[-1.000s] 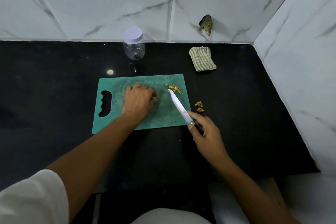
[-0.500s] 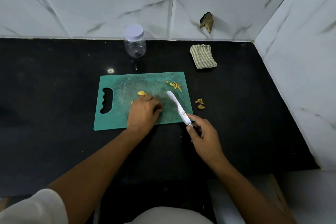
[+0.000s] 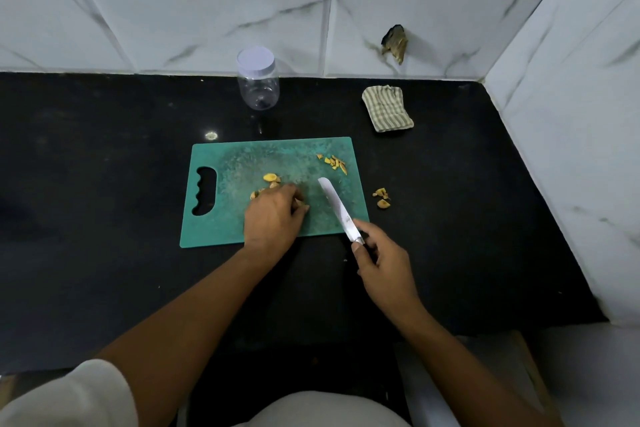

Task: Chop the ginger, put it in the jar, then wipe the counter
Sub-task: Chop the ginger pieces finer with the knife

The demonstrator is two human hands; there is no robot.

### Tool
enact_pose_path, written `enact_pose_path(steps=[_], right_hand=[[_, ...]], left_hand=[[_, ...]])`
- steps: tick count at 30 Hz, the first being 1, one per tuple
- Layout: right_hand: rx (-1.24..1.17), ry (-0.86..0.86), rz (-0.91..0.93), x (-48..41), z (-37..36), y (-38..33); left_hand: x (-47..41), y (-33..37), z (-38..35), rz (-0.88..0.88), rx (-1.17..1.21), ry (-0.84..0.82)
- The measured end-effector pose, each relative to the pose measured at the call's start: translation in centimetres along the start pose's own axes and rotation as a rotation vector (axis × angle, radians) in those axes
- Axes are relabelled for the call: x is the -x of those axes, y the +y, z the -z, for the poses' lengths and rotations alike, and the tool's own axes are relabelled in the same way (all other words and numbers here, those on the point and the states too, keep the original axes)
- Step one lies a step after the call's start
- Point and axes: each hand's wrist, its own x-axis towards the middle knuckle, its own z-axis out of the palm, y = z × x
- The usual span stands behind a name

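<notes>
A green cutting board (image 3: pixel 239 159) lies on the black counter. My left hand (image 3: pixel 272 217) rests on the board's middle, fingers curled over a ginger piece that is mostly hidden under them. Loose yellow ginger pieces (image 3: pixel 270 178) lie just beyond its knuckles, and a small chopped pile (image 3: pixel 335 162) sits at the board's far right corner. My right hand (image 3: pixel 381 255) grips the handle of a white-bladed knife (image 3: pixel 336 205), whose blade points up-left over the board's right part. A clear jar (image 3: pixel 258 85) with a pale lid on stands behind the board.
A few ginger bits (image 3: pixel 382 198) lie on the counter (image 3: pixel 104 184) right of the board. A folded striped cloth (image 3: pixel 388 108) sits at the back right. Marble-tiled walls close the back and the right side; a hole (image 3: pixel 394 42) shows in the back tile.
My left hand has slid back toward the board's near edge, uncovering several ginger pieces. The knife in my right hand stayed in about the same place.
</notes>
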Motion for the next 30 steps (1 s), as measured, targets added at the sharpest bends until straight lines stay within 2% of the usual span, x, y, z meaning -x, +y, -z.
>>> enact_pose_path(steps=[8, 15, 24, 30], right_hand=[[0.125, -0.076, 0.031, 0.0, -1.1, -0.3], [0.184, -0.043, 0.074, -0.1, -1.1, -0.5], [0.281, -0.083, 0.126, 0.5, -1.6, -1.0], [0.338, -0.095, 0.136, 0.7, -2.4, -0.9]], left_hand=[[0.8, 0.0, -0.1, 0.034, 0.108, 0.040], [0.1, -0.1, 0.1, 0.010, 0.052, -0.006], [0.7, -1.4, -0.1, -0.021, 0.169, 0.010], [2.2, -1.7, -0.5, -0.109, 0.079, 0.048]])
